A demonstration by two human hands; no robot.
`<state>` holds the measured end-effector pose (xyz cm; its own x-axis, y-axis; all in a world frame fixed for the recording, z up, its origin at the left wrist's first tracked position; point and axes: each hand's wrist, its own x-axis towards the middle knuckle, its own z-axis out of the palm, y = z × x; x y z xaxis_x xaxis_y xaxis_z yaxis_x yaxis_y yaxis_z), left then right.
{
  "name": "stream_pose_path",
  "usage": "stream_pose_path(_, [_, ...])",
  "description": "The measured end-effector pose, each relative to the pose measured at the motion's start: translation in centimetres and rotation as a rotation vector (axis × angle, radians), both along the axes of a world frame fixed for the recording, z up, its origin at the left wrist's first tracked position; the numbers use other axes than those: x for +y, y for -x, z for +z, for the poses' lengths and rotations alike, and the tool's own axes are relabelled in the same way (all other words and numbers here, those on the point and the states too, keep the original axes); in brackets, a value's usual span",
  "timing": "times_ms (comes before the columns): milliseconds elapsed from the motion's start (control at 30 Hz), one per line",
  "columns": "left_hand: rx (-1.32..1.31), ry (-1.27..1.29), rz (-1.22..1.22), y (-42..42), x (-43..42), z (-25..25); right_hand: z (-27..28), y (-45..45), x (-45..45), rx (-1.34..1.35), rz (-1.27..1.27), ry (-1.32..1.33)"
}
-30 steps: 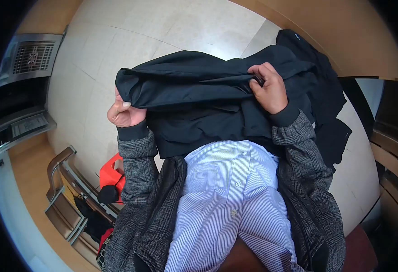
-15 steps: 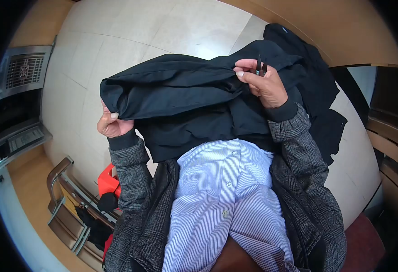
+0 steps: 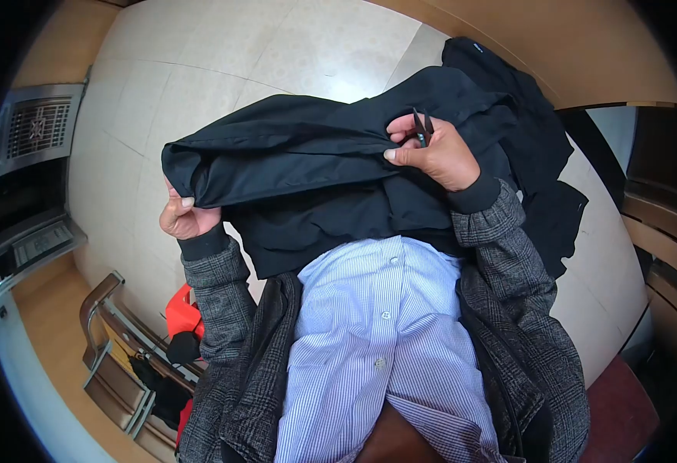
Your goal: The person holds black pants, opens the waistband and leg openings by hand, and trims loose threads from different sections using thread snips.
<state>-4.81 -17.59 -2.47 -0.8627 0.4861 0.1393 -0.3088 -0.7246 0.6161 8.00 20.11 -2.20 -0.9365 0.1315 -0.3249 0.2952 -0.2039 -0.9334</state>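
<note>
A large black garment (image 3: 300,181) lies spread in front of me and stretches off to the upper right, with a small white mark on its far part. At the left, my left hand (image 3: 185,217) is closed on the open end of a tube-like part of it, thumb on top and most fingers hidden beneath the cloth. My right hand (image 3: 442,158) pinches the same part farther right, between thumb and fingers. Small dark thread snips (image 3: 422,127) sit within that hand, blades apart and pointing away from me.
Pale tiles (image 3: 192,85) lie beyond the garment. A metal-framed chair (image 3: 114,347) and a red-and-black item (image 3: 184,316) are at lower left. A device with a grille (image 3: 37,123) stands at far left. Wooden panels (image 3: 601,62) border the right.
My right hand has moved slightly left and toward me, and the snips' blades are turned more to the left. My left hand has shifted a little left and down with the cloth.
</note>
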Motion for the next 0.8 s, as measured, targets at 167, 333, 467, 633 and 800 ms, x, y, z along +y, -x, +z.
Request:
stream_pose_path(167, [0.004,-0.01,0.011,0.0,-0.2,-0.1,-0.5,-0.1,-0.2,0.0,0.076,-0.12])
stream_pose_path(333, [-0.001,-0.03,0.006,0.0,-0.7,-0.1,-0.4,-0.3,-0.8,0.019,0.079,-0.346])
stream_pose_path(467, [-0.033,-0.009,0.046,-0.3,-0.6,0.3,0.1,-0.8,-1.9,0.095,0.013,-0.561])
stream_pose_path(633, [-0.099,0.151,0.226,-0.8,0.0,1.4,1.2,-1.6,-3.1,0.22,-0.029,-0.631])
stream_pose_path(800, [-0.088,0.238,0.277,-0.5,-0.7,1.2,1.4,-2.0,-3.7,0.363,0.026,-0.546])
